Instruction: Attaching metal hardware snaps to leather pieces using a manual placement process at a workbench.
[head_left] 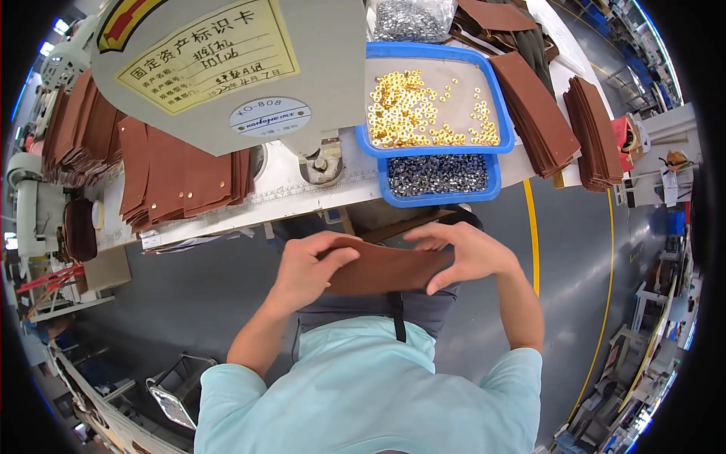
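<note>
A flat strip of brown leather (pixel 389 268) hangs over my lap, in front of the table edge, bowed slightly along its upper side. My left hand (pixel 311 265) is closed on its left end, thumb on top and the fingers partly hidden by the strip. Around the right end my right hand (pixel 469 257) is spread, thumb and fingers apart, the thumb tip over the strip's lower corner. Nearest to the hands on the table is a blue tray of small silver metal parts (pixel 495 181), below a larger blue tray of gold ring-shaped parts (pixel 503 125).
A pale grey machine (pixel 318 68) rises at the upper left over the white table (pixel 295 200). Stacks of brown leather pieces (pixel 174 170) lie to its left; more leather stacks (pixel 533 113) lie right of the trays. A bag of silver parts (pixel 412 19) sits behind.
</note>
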A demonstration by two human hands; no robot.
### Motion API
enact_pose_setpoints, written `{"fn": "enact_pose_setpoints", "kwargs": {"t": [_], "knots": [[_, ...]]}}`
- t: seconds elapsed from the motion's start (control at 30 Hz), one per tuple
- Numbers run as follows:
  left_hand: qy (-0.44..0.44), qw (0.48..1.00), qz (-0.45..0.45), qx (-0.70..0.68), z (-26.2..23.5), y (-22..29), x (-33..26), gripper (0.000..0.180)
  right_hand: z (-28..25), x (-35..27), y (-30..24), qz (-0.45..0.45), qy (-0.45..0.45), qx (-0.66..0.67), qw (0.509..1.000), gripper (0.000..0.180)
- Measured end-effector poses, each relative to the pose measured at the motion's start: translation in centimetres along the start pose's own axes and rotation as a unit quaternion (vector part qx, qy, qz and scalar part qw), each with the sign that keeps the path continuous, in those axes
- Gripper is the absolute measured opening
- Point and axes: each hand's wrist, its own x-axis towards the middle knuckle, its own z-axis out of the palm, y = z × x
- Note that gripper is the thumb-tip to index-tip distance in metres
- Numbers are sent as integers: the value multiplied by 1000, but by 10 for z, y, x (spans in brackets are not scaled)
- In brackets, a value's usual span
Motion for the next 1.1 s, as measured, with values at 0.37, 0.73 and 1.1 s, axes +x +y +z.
{"fn": "enact_pose_setpoints", "kwargs": {"t": [0.37, 0.73, 1.1], "knots": [[93, 990, 94, -53, -10, -53, -16, 11, -9, -32, 13, 152, 210, 203, 944, 18], [-156, 960, 81, 219, 21, -28, -5, 27, -26, 3, -68, -91, 294, -50, 950, 19], [14, 990, 136, -26, 29, 1, 14, 36, -56, 72, -52, 13, 135, 85, 987, 26]]}}
